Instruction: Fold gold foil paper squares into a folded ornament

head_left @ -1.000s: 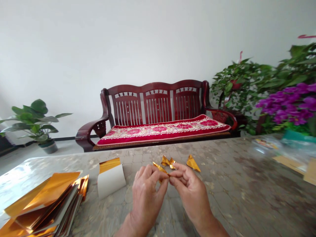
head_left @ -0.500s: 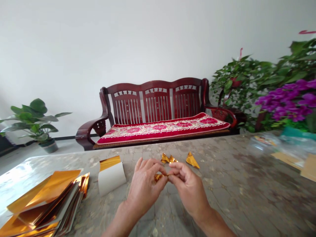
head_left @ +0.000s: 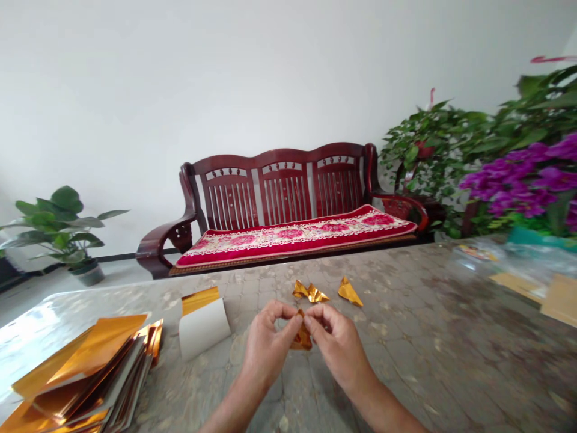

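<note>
A small folded piece of gold foil paper (head_left: 303, 340) is pinched between both hands above the table. My left hand (head_left: 270, 340) grips its left side with thumb and forefinger. From the right, my right hand (head_left: 336, 337) pinches the top of the same piece, fingertips close to the left ones. Part of the paper is hidden behind the fingers. Just beyond the hands lies a bow-shaped folded gold piece (head_left: 311, 292). To its right rests a folded gold triangle (head_left: 350, 291).
A stack of gold foil sheets (head_left: 90, 361) lies at the left. Between it and my left hand is a curled sheet (head_left: 204, 328), pale side up. Plastic packaging (head_left: 480, 252) and brown card (head_left: 561, 300) lie at the right. Behind the table (head_left: 424, 361) stands a wooden bench (head_left: 288, 186).
The gold paper has turned and more of it shows below the fingertips. Both hands have come closer together, the fingers curled in more, and the bow-shaped piece is more exposed.
</note>
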The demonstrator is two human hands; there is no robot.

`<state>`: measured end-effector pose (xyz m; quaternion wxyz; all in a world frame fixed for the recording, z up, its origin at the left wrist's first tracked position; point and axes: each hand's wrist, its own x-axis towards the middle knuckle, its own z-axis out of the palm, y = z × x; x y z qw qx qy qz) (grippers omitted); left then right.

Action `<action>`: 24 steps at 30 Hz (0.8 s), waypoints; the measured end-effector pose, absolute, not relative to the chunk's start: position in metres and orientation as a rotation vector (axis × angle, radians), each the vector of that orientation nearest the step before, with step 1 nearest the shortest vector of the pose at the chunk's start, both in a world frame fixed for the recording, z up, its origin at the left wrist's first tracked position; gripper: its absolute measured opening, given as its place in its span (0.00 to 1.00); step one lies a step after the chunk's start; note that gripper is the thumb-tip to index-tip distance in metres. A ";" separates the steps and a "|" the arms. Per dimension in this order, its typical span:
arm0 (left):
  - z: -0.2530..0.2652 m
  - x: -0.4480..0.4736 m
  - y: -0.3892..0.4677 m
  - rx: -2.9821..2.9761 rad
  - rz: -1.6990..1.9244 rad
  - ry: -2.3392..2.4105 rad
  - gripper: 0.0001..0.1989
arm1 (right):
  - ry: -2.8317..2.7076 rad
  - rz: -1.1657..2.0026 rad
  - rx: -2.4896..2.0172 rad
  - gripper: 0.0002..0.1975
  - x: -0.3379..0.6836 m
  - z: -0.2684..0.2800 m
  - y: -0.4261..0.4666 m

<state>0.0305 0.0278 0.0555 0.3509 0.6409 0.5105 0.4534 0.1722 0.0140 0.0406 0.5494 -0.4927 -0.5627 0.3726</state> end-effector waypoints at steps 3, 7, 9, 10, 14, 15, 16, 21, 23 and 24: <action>0.058 0.026 0.032 1.835 1.076 1.385 0.08 | -1.396 0.840 -1.224 0.09 0.174 0.041 0.014; 0.060 0.020 0.036 2.023 1.055 1.402 0.07 | -1.480 0.736 -1.253 0.08 0.174 0.043 0.013; 0.060 0.019 0.037 2.009 1.058 1.375 0.07 | -1.470 0.773 -1.226 0.08 0.175 0.043 0.013; 0.060 0.019 0.037 1.997 1.065 1.357 0.07 | -1.453 0.825 -1.204 0.08 0.176 0.043 0.014; 0.060 0.021 0.034 2.040 1.144 1.275 0.07 | -1.377 1.023 -1.136 0.14 0.178 0.042 0.019; 0.060 0.021 0.034 2.076 1.171 1.256 0.07 | -1.367 1.032 -1.133 0.15 0.178 0.042 0.019; 0.059 0.022 0.033 2.113 1.200 1.241 0.07 | -1.363 1.027 -1.132 0.15 0.178 0.042 0.020; 0.058 0.025 0.030 2.187 1.303 1.248 0.07 | -1.397 0.958 -1.138 0.14 0.175 0.046 0.017; 0.058 0.027 0.028 2.189 1.326 1.248 0.07 | -1.413 0.928 -1.151 0.12 0.174 0.048 0.014; 0.059 0.027 0.027 2.188 1.338 1.245 0.08 | -1.422 0.912 -1.156 0.12 0.173 0.049 0.013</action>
